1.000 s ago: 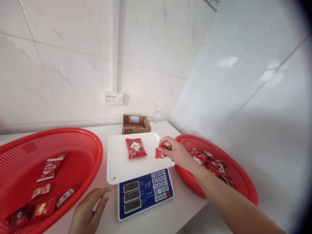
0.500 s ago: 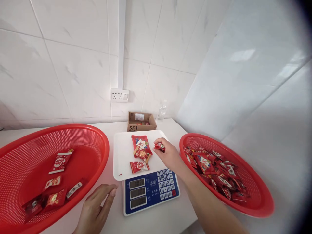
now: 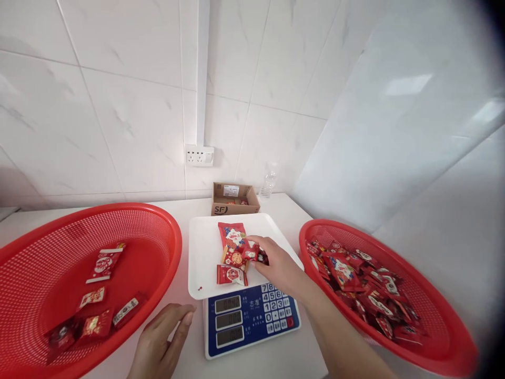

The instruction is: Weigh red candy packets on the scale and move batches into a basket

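Observation:
A blue electronic scale (image 3: pixel 252 318) carries a white weighing tray (image 3: pixel 205 252) with several red snack packets (image 3: pixel 232 255) on it. My right hand (image 3: pixel 276 263) reaches over the tray's right side, fingers curled round a small red packet (image 3: pixel 252 251) that touches the pile. My left hand (image 3: pixel 161 342) lies flat on the white counter beside the scale, fingers stretched out, holding nothing. It rests just below the rim of the left red basket (image 3: pixel 165 231), which holds several packets (image 3: pixel 102 295).
A second red basket (image 3: pixel 445 347) on the right is heaped with red packets (image 3: pixel 355 284). A small cardboard box (image 3: pixel 234 199) and a clear bottle (image 3: pixel 269 183) stand against the tiled wall, below a wall socket (image 3: pixel 199 156). The counter ends near the bottom.
My right hand has carried packets from the right basket over to the tray; two more lie there now. It has lowered onto the pile. The left hand has stayed put.

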The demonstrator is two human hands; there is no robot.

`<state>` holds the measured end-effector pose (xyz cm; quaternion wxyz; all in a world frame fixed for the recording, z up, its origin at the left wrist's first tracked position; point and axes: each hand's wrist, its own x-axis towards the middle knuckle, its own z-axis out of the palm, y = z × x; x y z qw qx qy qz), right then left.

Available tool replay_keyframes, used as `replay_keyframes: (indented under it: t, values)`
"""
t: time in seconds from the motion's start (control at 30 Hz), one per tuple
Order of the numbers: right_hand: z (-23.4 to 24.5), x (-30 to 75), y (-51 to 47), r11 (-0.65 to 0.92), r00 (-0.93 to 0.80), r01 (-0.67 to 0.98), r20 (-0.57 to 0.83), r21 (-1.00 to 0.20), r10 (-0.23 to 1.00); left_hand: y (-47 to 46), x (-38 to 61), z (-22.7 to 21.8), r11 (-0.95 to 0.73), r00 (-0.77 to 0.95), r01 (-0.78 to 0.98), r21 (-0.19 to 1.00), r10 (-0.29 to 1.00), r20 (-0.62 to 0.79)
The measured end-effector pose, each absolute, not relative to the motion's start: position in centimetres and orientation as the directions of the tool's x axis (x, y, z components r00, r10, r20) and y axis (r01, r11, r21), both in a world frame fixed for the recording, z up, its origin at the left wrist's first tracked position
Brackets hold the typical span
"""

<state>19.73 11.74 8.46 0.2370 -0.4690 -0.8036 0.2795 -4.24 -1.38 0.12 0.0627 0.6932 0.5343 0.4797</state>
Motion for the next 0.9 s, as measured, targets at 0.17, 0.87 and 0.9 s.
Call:
replay_keyframes:
  t: [0.17, 0.87, 0.9]
  values:
    - [8.5, 21.1, 11.6, 0.379, -0.414, 0.677, 0.099, -0.631, 0.905, -1.5, -4.3, 0.0, -0.423, -0.016, 0.674, 0.605, 0.811, 0.585]
    - [6.2, 21.9, 11.2, 0.474, -0.318, 0.664, 0.355, -0.579, 0.879, -1.5, -3.8, 1.2, -0.443, -0.038, 0.668, 0.597, 0.782, 0.622]
    - [6.0, 22.4, 10.9, 0.474, -0.293, 0.667, 0.383, -0.575, 0.876, -1.5, -3.8, 1.3, -0.436, -0.04, 0.67, 0.601, 0.787, 0.616]
